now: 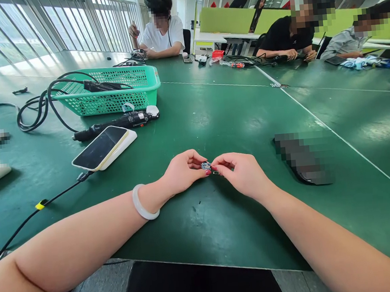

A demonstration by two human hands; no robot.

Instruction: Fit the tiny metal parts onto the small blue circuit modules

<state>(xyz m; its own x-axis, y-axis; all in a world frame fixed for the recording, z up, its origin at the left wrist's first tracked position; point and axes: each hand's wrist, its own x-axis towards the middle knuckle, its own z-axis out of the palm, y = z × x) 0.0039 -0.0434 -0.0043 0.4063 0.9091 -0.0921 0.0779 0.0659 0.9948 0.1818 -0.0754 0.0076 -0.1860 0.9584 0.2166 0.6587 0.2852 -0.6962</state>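
My left hand [185, 171], with a white bangle at its wrist, is closed in a pinch near the front of the table. Between its thumb and fingers is a small circuit board [206, 166], dark with light parts on it. From the other side my right hand [239, 171] meets it, thumb and fingertips pinched at the board's right edge. Whether the right fingers hold a separate tiny part is hidden. Just under the right fingertips shows a small shiny rectangular metal piece [216, 172]; I cannot tell if it touches the board.
Left on the green table [193, 119] lie a phone [101, 148] on a white block with a cable, a black handheld tool [119, 123], and a green basket [110, 98] with cables. A dark blurred object [300, 162] lies right. Several people sit or stand across the table.
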